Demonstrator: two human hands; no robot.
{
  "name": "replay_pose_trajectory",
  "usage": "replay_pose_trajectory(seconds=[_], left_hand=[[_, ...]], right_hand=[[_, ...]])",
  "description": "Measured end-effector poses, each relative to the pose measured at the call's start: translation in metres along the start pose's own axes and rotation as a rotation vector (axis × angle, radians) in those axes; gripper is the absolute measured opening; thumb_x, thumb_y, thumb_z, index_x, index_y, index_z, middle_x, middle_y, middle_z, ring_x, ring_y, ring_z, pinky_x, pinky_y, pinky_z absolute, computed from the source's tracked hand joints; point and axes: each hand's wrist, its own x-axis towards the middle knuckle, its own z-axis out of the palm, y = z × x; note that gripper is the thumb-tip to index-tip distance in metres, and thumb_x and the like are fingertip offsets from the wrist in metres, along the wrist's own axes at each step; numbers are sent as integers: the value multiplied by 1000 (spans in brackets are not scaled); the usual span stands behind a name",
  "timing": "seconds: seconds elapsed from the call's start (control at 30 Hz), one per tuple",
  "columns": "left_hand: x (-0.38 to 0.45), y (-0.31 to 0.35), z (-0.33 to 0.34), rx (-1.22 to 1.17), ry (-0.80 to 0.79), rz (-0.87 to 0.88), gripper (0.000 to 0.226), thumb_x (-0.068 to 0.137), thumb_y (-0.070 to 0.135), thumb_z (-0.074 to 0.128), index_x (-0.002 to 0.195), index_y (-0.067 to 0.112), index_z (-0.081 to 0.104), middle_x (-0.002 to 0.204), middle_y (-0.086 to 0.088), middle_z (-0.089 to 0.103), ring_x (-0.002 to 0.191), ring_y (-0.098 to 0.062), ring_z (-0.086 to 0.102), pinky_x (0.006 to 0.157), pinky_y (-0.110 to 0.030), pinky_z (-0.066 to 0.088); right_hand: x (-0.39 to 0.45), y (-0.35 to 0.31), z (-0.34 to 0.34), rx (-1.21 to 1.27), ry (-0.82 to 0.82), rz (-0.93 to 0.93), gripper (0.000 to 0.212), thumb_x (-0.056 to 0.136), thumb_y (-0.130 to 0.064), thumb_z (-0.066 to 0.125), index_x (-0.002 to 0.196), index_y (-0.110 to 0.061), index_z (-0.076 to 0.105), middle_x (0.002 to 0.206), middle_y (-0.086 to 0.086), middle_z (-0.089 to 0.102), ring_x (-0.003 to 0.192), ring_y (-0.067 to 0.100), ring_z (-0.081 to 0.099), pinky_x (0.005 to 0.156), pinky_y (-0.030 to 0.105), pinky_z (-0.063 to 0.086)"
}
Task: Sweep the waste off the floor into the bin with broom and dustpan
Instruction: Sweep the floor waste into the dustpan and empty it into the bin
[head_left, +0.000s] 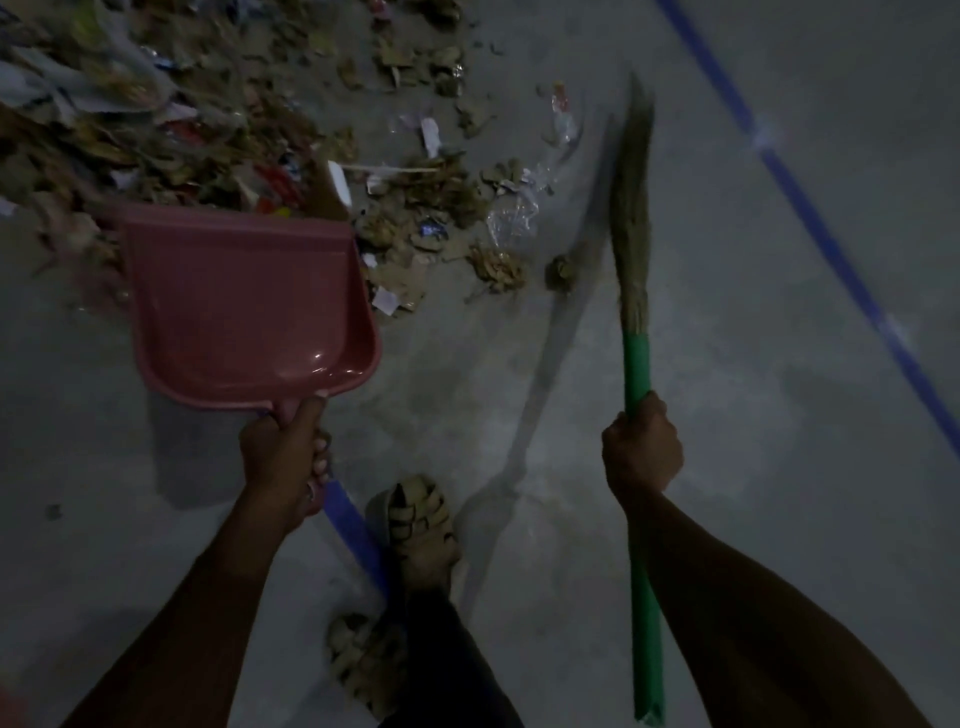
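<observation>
Waste: a wide heap of torn brown cardboard, paper scraps and clear plastic film (426, 208), lying on the floor ahead of the person, thickest at upper left and thinning toward the centre.
Dustpan: a pink plastic dustpan (244, 306), empty, its open lip facing the near edge of the heap; appears lifted clear of the floor, judging by its shadow below.
Left hand: the left hand (283, 457) is wrapped tight round the dustpan's handle.
Broom: a grass-bristle broom with a green handle (636, 291), long axis running away from the person, bristles to the right of the waste and just beside its outermost scraps.
Right hand: the right hand (641, 449) is fisted round the green handle, partway up.
Key relation: the waste lies between pan and broom; a leftward stroke would drive it to the pan.
Floor: bare grey concrete floor (727, 467), crossed by a blue painted line (810, 218).
Room: dimly lit; no bin in view.
</observation>
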Motion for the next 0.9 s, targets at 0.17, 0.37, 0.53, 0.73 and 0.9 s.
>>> replay_pose_trajectory(seconds=[0.17, 0.37, 0.53, 0.73, 0.9], left_hand=[[-25, -18, 6, 65, -55, 10, 33, 92, 30, 71, 70, 14, 51, 49, 1, 46, 30, -8, 36, 35, -15, 27], [-32, -30, -20, 34, -45, 4, 31, 92, 27, 72, 72, 13, 53, 51, 0, 43, 32, -9, 33, 37, -15, 27], [-34, -19, -42, 19, 17, 16, 35, 93, 24, 71, 67, 15, 50, 50, -1, 42, 32, -10, 33, 37, -16, 27], [-57, 14, -34, 2, -11, 1, 33, 94, 22, 70, 70, 13, 49, 55, -5, 44, 30, -9, 34, 36, -14, 28], [-68, 46, 6, 21, -99, 60, 34, 93, 25, 70, 69, 17, 47, 50, -1, 44, 31, -10, 35, 37, -16, 28]], right_hand=[[-28, 1, 17, -45, -246, 44, 19, 90, -21, 62, 106, -10, 59, 95, 8, 64, 79, 25, 63, 69, 39, 56], [-70, -70, 43, 57, -362, -258, 21, 91, -27, 61, 106, -13, 59, 94, 6, 65, 79, 24, 64, 70, 42, 58], [-80, -107, 31, 70, -375, -484, 23, 90, -26, 63, 110, -16, 58, 87, 1, 61, 72, 18, 58, 63, 33, 53], [-58, -91, -34, 82, -164, -457, 31, 89, -28, 62, 118, -20, 53, 81, -4, 60, 64, 17, 56, 55, 29, 46], [-4, -57, -86, 15, -13, -355, 35, 89, -29, 61, 121, -19, 50, 83, 4, 65, 65, 26, 60, 55, 33, 46]])
